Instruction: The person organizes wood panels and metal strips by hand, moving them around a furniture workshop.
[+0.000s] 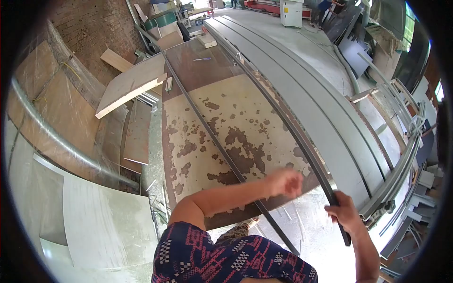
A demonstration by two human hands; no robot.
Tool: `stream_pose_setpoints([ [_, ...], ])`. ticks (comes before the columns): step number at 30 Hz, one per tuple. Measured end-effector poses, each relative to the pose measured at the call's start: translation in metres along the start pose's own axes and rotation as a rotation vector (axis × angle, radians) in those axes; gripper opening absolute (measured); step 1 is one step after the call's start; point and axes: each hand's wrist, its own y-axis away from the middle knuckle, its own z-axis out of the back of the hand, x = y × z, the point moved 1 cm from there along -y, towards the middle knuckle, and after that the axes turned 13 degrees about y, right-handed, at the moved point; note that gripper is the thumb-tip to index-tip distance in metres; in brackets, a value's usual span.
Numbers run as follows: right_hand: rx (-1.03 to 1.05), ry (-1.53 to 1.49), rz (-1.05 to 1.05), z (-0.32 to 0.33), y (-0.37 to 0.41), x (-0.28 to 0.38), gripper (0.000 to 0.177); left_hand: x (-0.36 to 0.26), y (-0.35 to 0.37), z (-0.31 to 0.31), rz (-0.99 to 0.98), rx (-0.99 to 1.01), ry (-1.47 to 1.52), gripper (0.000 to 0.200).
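One long dark bar (312,158) is running along the R side of a patchy brown-and-cream board (278,146), its near end jutting past the board's near edge. R hand (344,212) is gripping it close to that end. L hand (285,183) is hovering btwn this bar and a 2nd dark bar (222,148), nearer the 1st; it's blurring, looking part-curled, can't tell if it's holding anything. 2nd bar is lying lengthwise over the board, passing under the L forearm (236,193). Farther out, grey grooved panels (302,92) are stretching R of the gripped bar; a pen (202,59) is lying at the board's far end, w/ a pale block (206,40) sitting beyond.
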Motion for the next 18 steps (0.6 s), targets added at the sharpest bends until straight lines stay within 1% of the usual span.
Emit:
stream_pose_setpoints([
  [1,-0.022,-0.024,-0.022,-0.001,0.018,-0.008,0.044,-0.019,-0.006,0.016,-0.093,-0.183,0.142,0.033],
  [3,-0.014,-0.054,-0.045,-0.005,0.045,-0.041,0.049,-0.062,-0.004,0.024,-0.315,-0.344,0.186,0.042],
  [4,-0.018,-0.023,-0.067,-0.009,0.06,-0.05,0.052,-0.077,-0.004,0.019,-0.39,-0.335,0.187,0.046],
  [5,-0.032,-0.095,-0.048,-0.015,0.073,-0.061,0.053,-0.087,-0.004,0.014,-0.466,-0.324,0.187,0.051],
  [7,-0.101,-0.065,-0.047,-0.026,0.097,-0.083,0.05,-0.098,-0.016,0.01,-0.564,-0.307,0.178,0.046],
  [8,-0.099,-0.103,-0.056,-0.031,0.108,-0.086,0.05,-0.097,-0.022,0.009,-0.613,-0.299,0.174,0.043],
  [9,-0.098,-0.14,-0.064,-0.035,0.119,-0.089,0.05,-0.091,-0.026,0.005,-0.621,-0.302,0.161,0.039],
  [10,-0.13,-0.172,-0.026,-0.04,0.125,-0.098,0.05,-0.083,-0.03,0.001,-0.629,-0.304,0.147,0.035],
  [11,-0.166,-0.171,-0.033,-0.043,0.13,-0.11,0.051,-0.076,-0.031,-0.002,-0.637,-0.306,0.133,0.031],
  [12,-0.2,-0.155,-0.012,-0.046,0.133,-0.127,0.051,-0.067,-0.027,-0.011,-0.646,-0.281,0.163,0.02],
  [15,-0.281,-0.147,0.055,-0.055,0.138,-0.178,0.051,-0.049,-0.017,-0.034,-0.648,-0.259,0.133,0.02],
  [18,-0.312,-0.165,0.106,-0.057,0.141,-0.196,0.05,-0.038,-0.007,-0.047,-0.669,-0.244,0.13,0.019],
])
